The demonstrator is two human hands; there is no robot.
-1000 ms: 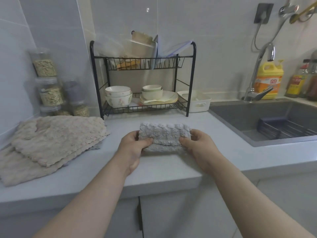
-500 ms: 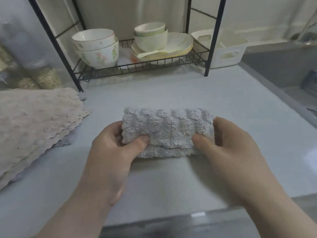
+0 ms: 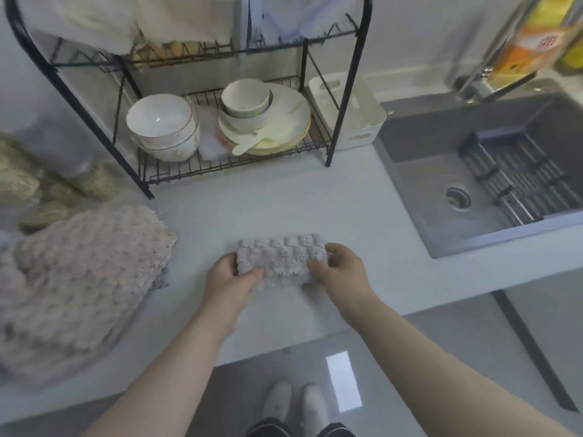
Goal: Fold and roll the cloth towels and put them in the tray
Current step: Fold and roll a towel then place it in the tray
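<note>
Hands haven't budged, only the view's pulled back and up, left hand and right hand each with a grip clamped on one end of the rolled grey towel, mid-counter near the front, beige towels piled left, white tray back by the rack, well apart.

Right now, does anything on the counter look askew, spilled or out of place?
Nothing is spilled or damaged. The beige towels lie in a rumpled, uneven heap on the counter, unfolded. The white tray sits partly behind the rack leg. The left hand and right hand grip the folded grey towel by its ends.
</note>
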